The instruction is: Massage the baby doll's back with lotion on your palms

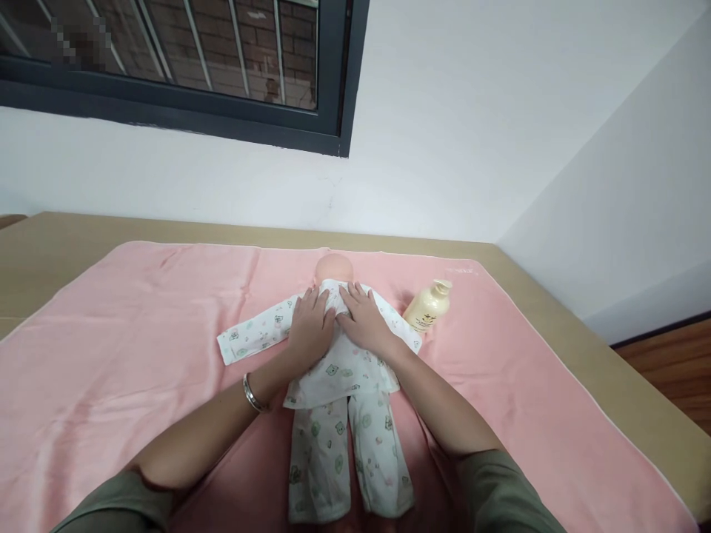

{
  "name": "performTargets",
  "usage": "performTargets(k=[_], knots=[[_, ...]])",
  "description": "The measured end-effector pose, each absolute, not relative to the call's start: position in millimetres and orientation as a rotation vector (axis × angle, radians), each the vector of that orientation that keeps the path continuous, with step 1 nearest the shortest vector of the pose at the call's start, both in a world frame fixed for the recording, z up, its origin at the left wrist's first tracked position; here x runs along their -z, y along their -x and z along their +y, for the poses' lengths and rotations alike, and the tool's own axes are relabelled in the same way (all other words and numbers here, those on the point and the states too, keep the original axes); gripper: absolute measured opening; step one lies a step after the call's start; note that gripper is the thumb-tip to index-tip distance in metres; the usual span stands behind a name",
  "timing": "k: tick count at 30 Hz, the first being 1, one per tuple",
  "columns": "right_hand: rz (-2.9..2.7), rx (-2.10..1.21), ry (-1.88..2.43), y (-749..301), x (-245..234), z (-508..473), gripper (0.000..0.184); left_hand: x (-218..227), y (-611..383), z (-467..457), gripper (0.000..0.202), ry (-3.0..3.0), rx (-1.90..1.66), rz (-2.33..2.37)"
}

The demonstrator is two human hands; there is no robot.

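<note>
On the rumpled pink cloth (pixel 111 333) over the tan surface (pixel 67 244), the round-headed doll in white printed clothes (pixel 345 377) lies flat, with my left hand (pixel 312 320) and right hand (pixel 364 314) spread on its upper body, gripping nothing. I judge this a stroking or pressing step; the next move calls for light, even contact.

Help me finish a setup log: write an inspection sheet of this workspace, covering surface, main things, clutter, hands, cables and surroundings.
Surface: pink cloth, creased in places, over a tan tabletop.
Job's things: doll in white printed shirt and trousers, legs toward the person.
Clutter: pale yellow bottle beside the sleeve at picture right.
Hands: left hand and right hand flat on the shirt; silver bracelet on the left arm.
Cables: nothing seen.
Surroundings: white wall, dark-framed window.
</note>
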State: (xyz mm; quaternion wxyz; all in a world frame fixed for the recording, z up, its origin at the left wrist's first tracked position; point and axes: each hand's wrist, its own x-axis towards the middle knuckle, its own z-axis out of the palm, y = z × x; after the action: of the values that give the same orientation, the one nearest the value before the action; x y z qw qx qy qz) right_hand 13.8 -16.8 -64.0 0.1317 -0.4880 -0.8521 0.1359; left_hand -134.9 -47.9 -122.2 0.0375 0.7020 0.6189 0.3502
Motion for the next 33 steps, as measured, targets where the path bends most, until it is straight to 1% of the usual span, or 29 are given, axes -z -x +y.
performTargets(k=[3, 7, 11, 14, 17, 21, 25, 28, 33], knots=[[-2.371, -0.343, 1.384, -12.6, 71.0, -16.1, 0.058, 121.9, 139.2, -42.8, 0.048, -2.109, -1.100, 1.918], [-2.282, -0.344, 1.327, -13.4, 79.4, -15.0, 0.057, 122.1, 139.0, -44.0, 0.050, -2.105, -1.101, 1.935], [-2.178, -0.343, 1.368, -16.9, 78.7, -4.1, 0.057, 121.1, 134.7, -54.1, 0.050, -2.189, -1.085, 1.921], [-2.271, -0.320, 1.436, -13.7, 76.5, -5.7, 0.059, 118.4, 136.4, -50.8, 0.048, -2.273, -1.105, 1.882], [-2.397, -0.255, 1.494, -6.8, 76.1, -25.6, 0.061, 115.4, 143.8, -35.6, 0.046, -2.228, -1.109, 1.874], [-2.419, -0.142, 1.565, -3.1, 75.8, -47.5, 0.061, 116.6, 142.4, -30.7, 0.051, -2.105, -1.169, 1.941], [-2.389, -0.250, 1.554, -9.7, 73.3, -24.5, 0.055, 122.2, 124.6, -56.8, 0.054, -2.194, -1.152, 1.902], [-2.319, -0.294, 1.596, -10.4, 74.6, -13.1, 0.056, 121.5, 123.6, -62.7, 0.053, -2.237, -1.085, 1.848], [-2.414, -0.135, 1.485, -2.8, 80.8, -41.9, 0.056, 116.9, 144.5, -35.0, 0.050, -2.146, -1.056, 1.873]])
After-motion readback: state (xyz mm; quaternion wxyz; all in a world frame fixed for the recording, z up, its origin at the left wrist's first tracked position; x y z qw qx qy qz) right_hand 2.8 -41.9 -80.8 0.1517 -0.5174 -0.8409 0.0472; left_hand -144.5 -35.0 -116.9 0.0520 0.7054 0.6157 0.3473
